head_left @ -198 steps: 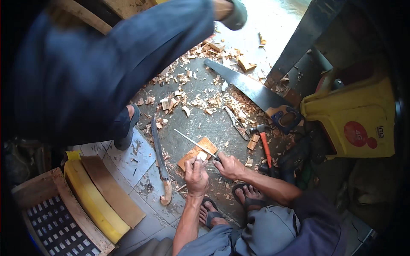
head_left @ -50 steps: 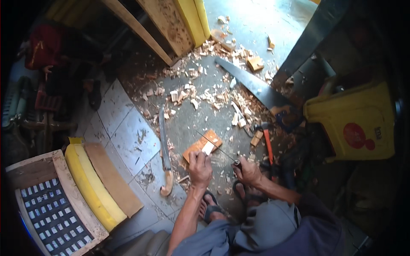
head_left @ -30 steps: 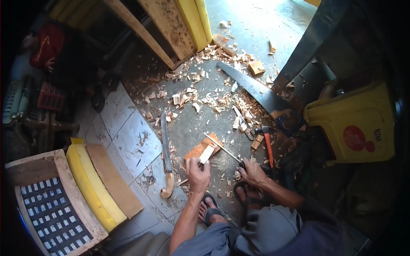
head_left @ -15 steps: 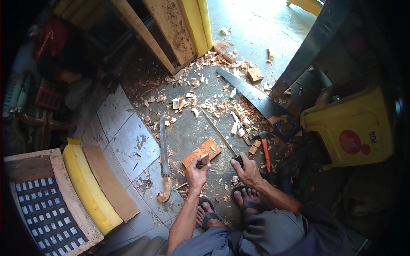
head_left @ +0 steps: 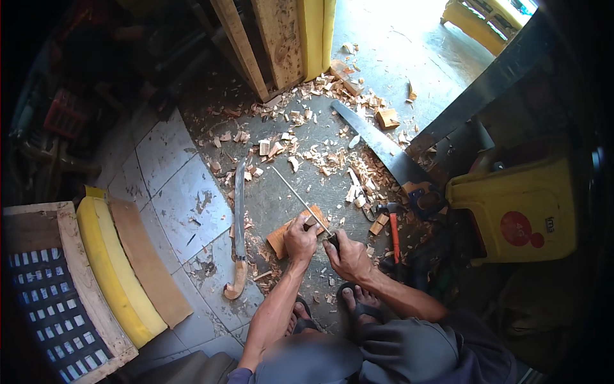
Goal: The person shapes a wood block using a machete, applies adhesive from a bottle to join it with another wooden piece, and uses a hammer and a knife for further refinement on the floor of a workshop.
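My right hand [head_left: 350, 257] is wrapped around the dark handle of a long, slim, pointed metal blade [head_left: 291, 190]; I cannot tell whether it is a file or a knife. The blade slants up and to the left, past the fingers of my left hand [head_left: 300, 240]. That hand is closed on a small wood piece, now mostly hidden by the fingers. Beneath both hands, an orange-brown wooden block [head_left: 277, 242] lies on the floor, partly covered by my left hand.
A machete with a wooden handle [head_left: 238, 276] lies to the left. On the right are a handsaw [head_left: 384, 148], a hammer with an orange handle [head_left: 394, 237] and a yellow plastic stool [head_left: 511, 192]. Wood chips [head_left: 326, 160] litter the floor. A wooden frame [head_left: 80, 275] stands at the lower left.
My right hand has shifted left, bringing the blade across to my left hand. My left hand has turned and moved up slightly, hiding the wood piece. The view has shifted a little.
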The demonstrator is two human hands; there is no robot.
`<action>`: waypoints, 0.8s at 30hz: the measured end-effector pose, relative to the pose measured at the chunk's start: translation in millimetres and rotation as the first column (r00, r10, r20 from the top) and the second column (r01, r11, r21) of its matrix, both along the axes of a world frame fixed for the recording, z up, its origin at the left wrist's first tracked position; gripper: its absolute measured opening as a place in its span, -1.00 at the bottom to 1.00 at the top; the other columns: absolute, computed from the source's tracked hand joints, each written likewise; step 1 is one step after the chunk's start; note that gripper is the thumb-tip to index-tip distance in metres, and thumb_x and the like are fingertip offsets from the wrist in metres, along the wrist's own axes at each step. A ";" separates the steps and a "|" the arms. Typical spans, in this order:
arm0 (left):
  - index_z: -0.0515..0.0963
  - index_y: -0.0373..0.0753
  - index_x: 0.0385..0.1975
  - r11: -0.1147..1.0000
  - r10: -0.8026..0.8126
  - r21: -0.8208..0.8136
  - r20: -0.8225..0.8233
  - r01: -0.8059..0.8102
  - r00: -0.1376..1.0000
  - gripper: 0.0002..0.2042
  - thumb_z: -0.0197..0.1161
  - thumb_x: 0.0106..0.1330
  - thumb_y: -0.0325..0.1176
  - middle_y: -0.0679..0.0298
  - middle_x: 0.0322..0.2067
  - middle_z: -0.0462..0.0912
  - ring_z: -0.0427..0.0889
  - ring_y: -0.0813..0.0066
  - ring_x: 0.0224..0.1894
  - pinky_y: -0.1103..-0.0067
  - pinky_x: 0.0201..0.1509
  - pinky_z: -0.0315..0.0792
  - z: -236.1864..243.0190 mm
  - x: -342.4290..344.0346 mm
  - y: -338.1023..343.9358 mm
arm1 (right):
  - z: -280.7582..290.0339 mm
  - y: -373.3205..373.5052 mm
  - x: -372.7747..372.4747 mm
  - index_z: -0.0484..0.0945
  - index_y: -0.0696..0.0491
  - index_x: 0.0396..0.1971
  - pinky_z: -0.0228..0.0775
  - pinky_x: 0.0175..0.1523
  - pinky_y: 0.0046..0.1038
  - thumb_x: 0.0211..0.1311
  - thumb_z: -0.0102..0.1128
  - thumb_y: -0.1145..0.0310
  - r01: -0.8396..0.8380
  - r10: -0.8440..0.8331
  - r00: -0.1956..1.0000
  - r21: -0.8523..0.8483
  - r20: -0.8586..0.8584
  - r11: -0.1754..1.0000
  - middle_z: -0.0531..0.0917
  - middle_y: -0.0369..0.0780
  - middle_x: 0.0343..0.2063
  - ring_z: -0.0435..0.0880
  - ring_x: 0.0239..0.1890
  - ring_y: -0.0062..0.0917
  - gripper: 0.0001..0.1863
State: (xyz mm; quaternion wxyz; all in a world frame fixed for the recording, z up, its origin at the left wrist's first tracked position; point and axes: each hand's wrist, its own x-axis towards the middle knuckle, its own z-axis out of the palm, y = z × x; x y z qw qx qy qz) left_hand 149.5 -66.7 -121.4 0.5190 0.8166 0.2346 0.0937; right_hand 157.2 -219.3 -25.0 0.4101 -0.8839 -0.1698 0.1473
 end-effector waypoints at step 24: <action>0.67 -0.49 -0.20 0.967 -0.247 -0.200 -0.593 0.157 0.766 -0.57 0.09 0.29 -0.17 0.10 -0.71 0.58 0.67 0.32 -0.68 0.40 -0.44 0.57 98.6 -3.1 45.1 | -38.8 -18.1 -13.7 0.40 0.14 -0.13 0.52 -0.42 -0.06 0.41 0.20 0.22 -0.133 0.134 0.990 -0.030 0.037 0.991 0.65 0.04 -0.55 0.69 -0.50 0.03 -0.70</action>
